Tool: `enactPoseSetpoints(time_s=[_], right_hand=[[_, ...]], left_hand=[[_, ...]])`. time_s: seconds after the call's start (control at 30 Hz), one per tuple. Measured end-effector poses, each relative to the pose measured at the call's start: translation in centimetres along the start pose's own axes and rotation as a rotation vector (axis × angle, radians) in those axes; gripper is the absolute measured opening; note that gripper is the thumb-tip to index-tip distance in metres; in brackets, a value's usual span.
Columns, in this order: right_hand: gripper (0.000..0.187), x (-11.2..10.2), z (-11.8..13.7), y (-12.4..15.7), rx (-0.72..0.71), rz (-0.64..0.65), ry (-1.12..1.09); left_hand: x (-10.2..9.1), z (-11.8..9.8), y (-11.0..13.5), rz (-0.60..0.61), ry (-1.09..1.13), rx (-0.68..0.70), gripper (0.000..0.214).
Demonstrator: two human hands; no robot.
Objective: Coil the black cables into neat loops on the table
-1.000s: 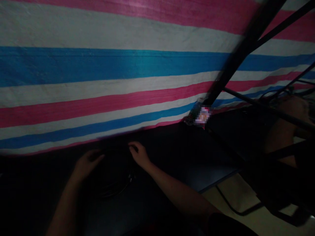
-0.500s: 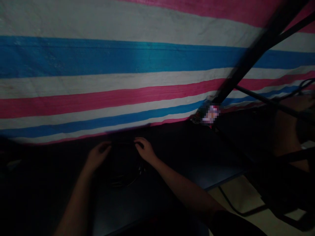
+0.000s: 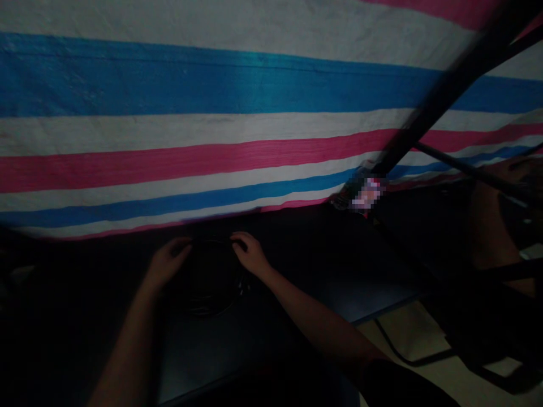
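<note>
A dark coil of cable [image 3: 203, 310] lies on the black tabletop [image 3: 212, 356] in front of me, its loops catching a little light. My left hand [image 3: 170, 259] is closed on the coil's far left side, thumb against fingers. On the far right side of the same loop, my right hand [image 3: 250, 251] pinches the cable between thumb and fingers. Small shiny parts show on the coil's right edge, too dim to make out. Deep shadow hides much of the cable between the hands.
Behind the table hangs a striped plastic sheet [image 3: 212, 90]. A dark metal post [image 3: 432, 107] slants up at the right, with a blurred-out packet [image 3: 365, 193] at its foot. Beyond it, another person's arm [image 3: 487, 220] rests near a chair's dark frame [image 3: 500, 373].
My view has shifted slightly, so the sheet sits a little higher. Both hands keep their hold on the cable, and the coil has barely moved.
</note>
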State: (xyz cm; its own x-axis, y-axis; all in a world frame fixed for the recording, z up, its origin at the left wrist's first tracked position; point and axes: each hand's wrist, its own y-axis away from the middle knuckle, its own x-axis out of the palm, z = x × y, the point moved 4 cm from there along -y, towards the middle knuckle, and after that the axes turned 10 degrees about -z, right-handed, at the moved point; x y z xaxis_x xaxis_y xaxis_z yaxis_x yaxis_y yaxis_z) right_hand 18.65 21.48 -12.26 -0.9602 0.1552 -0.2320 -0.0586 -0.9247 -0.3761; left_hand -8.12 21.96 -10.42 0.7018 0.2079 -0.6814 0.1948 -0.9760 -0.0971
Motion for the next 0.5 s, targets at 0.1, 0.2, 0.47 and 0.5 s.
enactPoseSetpoints(time_s=[0.1, 0.2, 0.47, 0.5], right_hand=[[0.024, 0.01, 0.14, 0.0, -0.001, 0.01, 0.002], [0.025, -0.05, 0.38, 0.01, -0.004, 0.014, 0.007], [0.031, -0.16, 0.63, 0.0, 0.007, 0.021, 0.024], [0.032, -0.13, 0.58, -0.01, 0.01, 0.02, 0.028]], left_hand=[[0.02, 0.07, 0.01, 0.0, 0.003, 0.001, 0.047], [0.01, 0.07, -0.05, -0.002, 0.002, 0.011, 0.045], [0.0, 0.3, -0.2, 0.006, -0.022, 0.018, 0.047], [0.04, 0.37, -0.19, 0.01, -0.025, 0.017, 0.047]])
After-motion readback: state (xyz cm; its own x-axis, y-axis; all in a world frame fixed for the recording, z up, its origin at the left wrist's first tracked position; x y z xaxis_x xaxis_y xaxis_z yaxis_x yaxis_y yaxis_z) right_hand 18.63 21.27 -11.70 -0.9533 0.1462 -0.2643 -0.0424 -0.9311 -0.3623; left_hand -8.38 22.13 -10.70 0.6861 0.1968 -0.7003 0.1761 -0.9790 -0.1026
